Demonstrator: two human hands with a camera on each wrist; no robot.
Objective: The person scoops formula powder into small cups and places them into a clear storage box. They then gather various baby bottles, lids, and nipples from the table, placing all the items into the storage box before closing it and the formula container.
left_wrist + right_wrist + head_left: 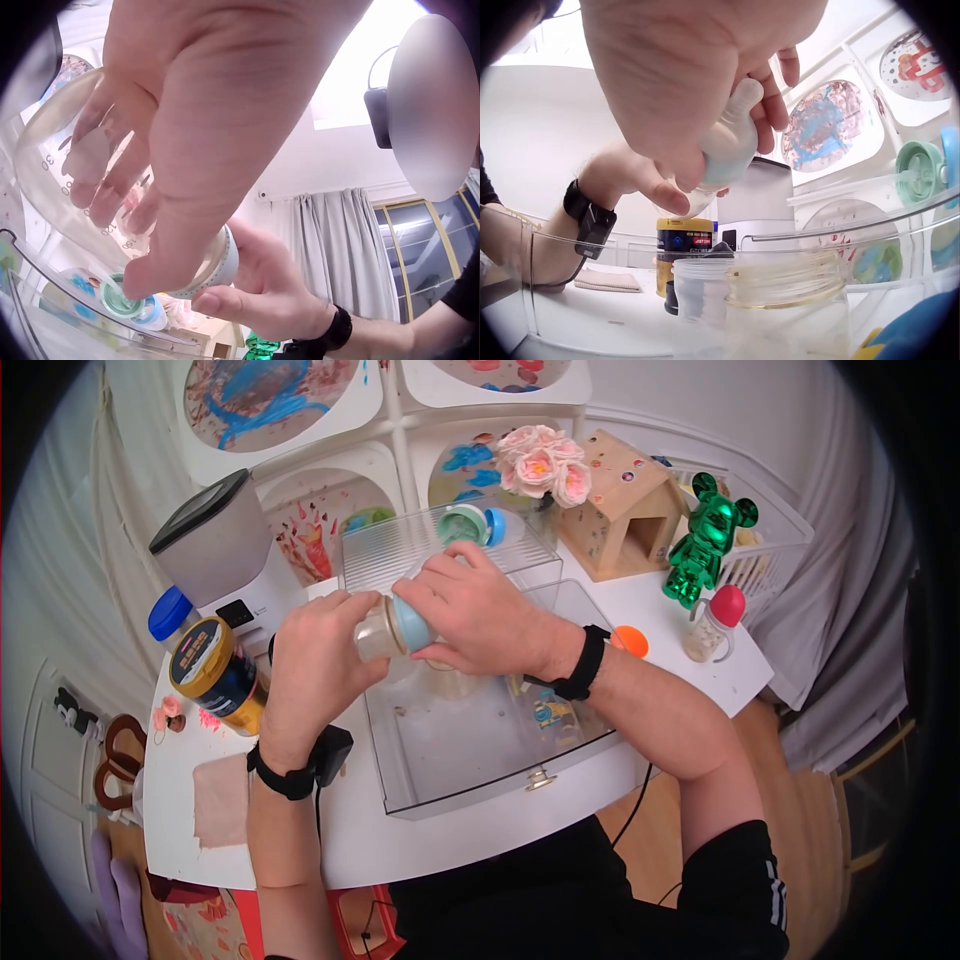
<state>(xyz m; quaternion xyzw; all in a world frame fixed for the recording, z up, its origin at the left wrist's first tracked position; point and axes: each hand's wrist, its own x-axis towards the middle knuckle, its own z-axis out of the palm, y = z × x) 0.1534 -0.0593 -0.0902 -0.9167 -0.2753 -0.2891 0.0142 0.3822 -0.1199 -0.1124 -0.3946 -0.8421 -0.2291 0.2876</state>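
A clear baby bottle [373, 634] is held lying on its side above the transparent box. My left hand [318, 658] grips its body, where printed volume marks show through the wall in the left wrist view. My right hand [478, 608] has its fingers and thumb round the light blue collar [411, 624] at the bottle's neck. In the right wrist view a pale, translucent teat [744, 105] sticks out of that collar, beside the palm. Below the hands, two open clear bottles stand in the box, one with a yellowish rim [787, 300], the other colourless [702, 300].
The transparent box [480, 801] has a latch in front and a ribbed top behind, bearing a green straw lid [463, 525]. A black and gold tub [238, 695] and white machine [235, 565] stand left. Right are a wooden house [620, 510], green bear figure [705, 540] and red-capped bottle [710, 630].
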